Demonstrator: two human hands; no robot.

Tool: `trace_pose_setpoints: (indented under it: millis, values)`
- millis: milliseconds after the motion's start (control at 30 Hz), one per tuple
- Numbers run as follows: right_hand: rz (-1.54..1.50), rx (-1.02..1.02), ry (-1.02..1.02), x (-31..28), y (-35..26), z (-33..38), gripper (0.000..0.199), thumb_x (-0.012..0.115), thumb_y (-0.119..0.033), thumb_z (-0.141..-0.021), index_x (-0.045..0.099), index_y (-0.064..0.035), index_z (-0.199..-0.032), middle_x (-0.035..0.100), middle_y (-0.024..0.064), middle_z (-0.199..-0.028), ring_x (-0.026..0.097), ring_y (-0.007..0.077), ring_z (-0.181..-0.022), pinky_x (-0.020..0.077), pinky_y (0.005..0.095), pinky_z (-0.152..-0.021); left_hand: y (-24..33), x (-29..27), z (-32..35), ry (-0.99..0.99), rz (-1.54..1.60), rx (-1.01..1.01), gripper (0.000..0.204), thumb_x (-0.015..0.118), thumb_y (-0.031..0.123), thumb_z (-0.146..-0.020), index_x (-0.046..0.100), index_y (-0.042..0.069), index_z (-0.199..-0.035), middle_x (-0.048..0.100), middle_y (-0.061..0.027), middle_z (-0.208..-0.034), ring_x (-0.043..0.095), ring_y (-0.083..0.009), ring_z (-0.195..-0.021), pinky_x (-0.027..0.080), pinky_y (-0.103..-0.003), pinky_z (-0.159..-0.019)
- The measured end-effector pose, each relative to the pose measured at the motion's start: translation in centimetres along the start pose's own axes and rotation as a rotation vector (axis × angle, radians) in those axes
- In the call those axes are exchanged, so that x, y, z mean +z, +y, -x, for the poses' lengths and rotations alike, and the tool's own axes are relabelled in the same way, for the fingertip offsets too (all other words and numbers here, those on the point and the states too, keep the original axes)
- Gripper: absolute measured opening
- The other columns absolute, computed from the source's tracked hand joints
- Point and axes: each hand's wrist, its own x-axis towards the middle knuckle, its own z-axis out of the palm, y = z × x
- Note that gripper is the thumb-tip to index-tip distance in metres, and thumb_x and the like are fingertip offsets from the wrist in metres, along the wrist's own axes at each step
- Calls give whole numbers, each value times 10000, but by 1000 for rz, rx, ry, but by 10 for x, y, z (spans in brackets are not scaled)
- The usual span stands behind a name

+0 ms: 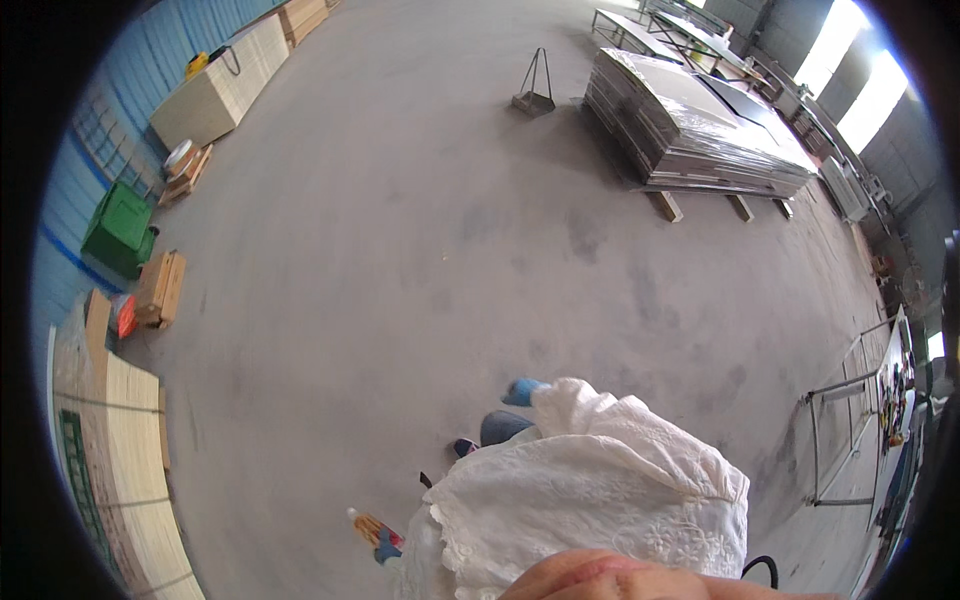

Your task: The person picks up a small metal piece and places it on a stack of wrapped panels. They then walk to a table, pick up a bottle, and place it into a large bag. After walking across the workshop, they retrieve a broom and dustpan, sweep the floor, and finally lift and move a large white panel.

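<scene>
bottle (pixel 366 527) | clear plastic, orange label | upright on grey concrete floor (pixel 400 260)

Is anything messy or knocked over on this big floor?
One thing stands out: a bottle with a reddish label lies on the bare concrete floor beside the person's white garment. The wrapped stack of sheets and the wooden board stacks sit neatly.

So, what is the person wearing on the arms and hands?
A loose white sleeve with an embroidered eyelet pattern and scalloped edges covers the arm. At its end the hand looks covered in light blue, probably a glove. Which side cannot be told.
</scene>
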Motion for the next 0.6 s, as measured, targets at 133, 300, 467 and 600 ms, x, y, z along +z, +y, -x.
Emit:
trace_pose_setpoints:
  millis: [133,300,467,600]
  values:
    - [-64,264,-149,16,46,-24,435,650,-524,-783,759,-139,-954,719,153,-913,701,280,-873,517,429,-790,169,76,-125,-137,31,123,595,836,409,-732,647,-46,-1067,666,-99,-958,617,-210,-756,523,-348,-647]
    - [-145,455,-241,-8,28,-124,454,659,-493,-800,731,-131,-1064,703,142,-1050,678,287,-977,514,413,-864,356,179,-238,-336,236,408,546,844,340,-740,606,-18,-1077,644,-104,-1020,619,-210,-845,531,-350,-706]
    - [-212,43,-195,-139,-110,-279,497,655,-482,-816,709,-111,-1142,689,147,-1152,654,298,-1075,501,407,-943,422,235,-286,-380,257,146,405,843,260,-743,655,0,-991,657,-69,-880,624,-175,-727,535,-334,-631]
    - [14,75,51,-256,-312,-421,471,612,-450,-857,699,-74,-1127,683,180,-1137,631,357,-1096,491,425,-936,421,249,-312,-359,369,55,419,870,242,-703,664,2,-978,664,-63,-831,628,-159,-682,536,-314,-629]
